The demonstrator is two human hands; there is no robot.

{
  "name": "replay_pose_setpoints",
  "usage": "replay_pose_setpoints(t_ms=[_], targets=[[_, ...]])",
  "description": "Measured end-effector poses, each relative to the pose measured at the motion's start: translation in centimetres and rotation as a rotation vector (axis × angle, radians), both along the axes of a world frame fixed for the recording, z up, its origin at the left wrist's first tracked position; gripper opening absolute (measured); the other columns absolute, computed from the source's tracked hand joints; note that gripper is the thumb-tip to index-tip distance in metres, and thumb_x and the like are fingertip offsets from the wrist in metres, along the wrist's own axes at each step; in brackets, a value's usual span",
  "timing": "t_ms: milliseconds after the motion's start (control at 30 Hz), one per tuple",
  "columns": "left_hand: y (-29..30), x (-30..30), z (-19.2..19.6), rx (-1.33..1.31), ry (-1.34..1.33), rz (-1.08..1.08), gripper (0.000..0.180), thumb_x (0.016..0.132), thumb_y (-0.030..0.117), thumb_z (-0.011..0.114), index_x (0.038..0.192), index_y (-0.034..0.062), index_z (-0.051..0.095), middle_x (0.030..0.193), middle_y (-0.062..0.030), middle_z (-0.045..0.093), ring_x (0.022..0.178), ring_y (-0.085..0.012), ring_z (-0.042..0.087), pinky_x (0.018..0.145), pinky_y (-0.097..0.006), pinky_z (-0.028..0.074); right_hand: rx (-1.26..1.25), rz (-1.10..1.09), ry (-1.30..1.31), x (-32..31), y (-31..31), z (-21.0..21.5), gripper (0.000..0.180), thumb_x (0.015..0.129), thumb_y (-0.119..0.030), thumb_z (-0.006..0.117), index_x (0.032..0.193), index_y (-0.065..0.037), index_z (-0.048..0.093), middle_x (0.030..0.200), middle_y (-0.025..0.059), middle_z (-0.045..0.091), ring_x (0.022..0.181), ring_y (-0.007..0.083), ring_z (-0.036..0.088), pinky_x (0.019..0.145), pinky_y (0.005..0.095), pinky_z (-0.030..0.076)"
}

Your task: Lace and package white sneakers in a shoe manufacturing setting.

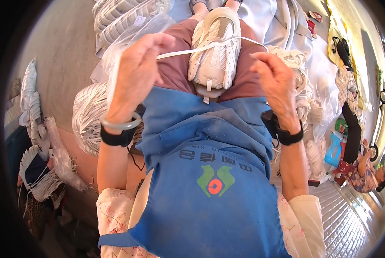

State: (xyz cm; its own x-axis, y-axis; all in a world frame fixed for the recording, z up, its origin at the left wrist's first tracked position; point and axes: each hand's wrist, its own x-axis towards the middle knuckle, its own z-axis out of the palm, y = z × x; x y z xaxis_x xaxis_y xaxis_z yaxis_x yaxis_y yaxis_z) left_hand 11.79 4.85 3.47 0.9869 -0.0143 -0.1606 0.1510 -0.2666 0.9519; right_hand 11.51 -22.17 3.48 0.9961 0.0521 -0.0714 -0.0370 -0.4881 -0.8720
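A cream-white sneaker point(214, 56) rests on my lap between my thighs, with its heel tab toward me. From its top a white shoelace point(177, 53) stretches out to both sides. My left hand point(137, 71) is left of the sneaker, slightly blurred, with one end of the shoelace running into its grip. To the right of the sneaker, my right hand point(276, 77) is closed with bent fingers on the other end. The exact finger contact on both lace ends is partly hidden. A blue apron point(201, 129) covers my lap below the sneaker.
A bundle of white laces point(91, 114) lies left of my lap, and more laces point(291, 60) lie on the right. Several white shoe pieces point(128, 17) are stacked at the far left. Another person point(366, 174) sits at the far right, near a parked vehicle point(381, 116).
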Motion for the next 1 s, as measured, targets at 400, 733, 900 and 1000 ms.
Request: replay_pose_setpoints(t_ms=[400, 733, 900, 1000], targets=[[-3.7, 5.7, -3.3, 0.418, 0.281, -0.451, 0.035, 0.097, 0.032, 0.05, 0.088, -0.0007, 0.06, 0.063, -0.0045, 0.056, 0.042, -0.0135, 0.052, 0.041, -0.025, 0.04, -0.099, 0.049, 0.034, 3.4, 1.4, -4.1, 0.012, 0.086, -0.011, 0.06, 0.087, 0.001, 0.063, 0.078, 0.0158, 0.063, 0.072, 0.0301, 0.062, 0.065, 0.0375, 0.048], [-4.3, 8.0, -6.7, 0.481, -0.433, -0.297, 0.026, 0.092, 0.025, 0.059, 0.086, -0.0002, 0.058, 0.064, -0.0122, 0.057, 0.057, -0.0261, 0.056, 0.054, -0.036, 0.044, -0.309, 0.137, -0.187, 4.6, 1.4, -5.1, 0.017, 0.087, -0.013, 0.053, 0.082, 0.002, 0.059, 0.081, 0.0215, 0.062, 0.076, 0.0377, 0.06, 0.067, 0.0442, 0.047], [-4.6, 7.9, -6.7, 0.558, -0.245, -0.348, 0.021, 0.09, 0.02, 0.06, 0.086, -0.0004, 0.059, 0.075, -0.0187, 0.06, 0.07, -0.0338, 0.058, 0.065, -0.039, 0.046, -0.426, 0.262, -0.201, 5.6, 1.3, -4.9, 0.016, 0.086, -0.012, 0.054, 0.082, 0.002, 0.059, 0.082, 0.0223, 0.062, 0.077, 0.0388, 0.061, 0.067, 0.0455, 0.048], [-4.3, 8.0, -7.0, 0.538, -0.321, -0.358, 0.02, 0.091, 0.02, 0.06, 0.087, -0.0005, 0.059, 0.079, -0.0189, 0.061, 0.071, -0.034, 0.059, 0.067, -0.039, 0.046, -0.536, 0.366, -0.27, 6.3, 1.8, -4.8, 0.015, 0.084, -0.012, 0.055, 0.083, 0.002, 0.059, 0.082, 0.0223, 0.062, 0.077, 0.0392, 0.061, 0.066, 0.0454, 0.048]])
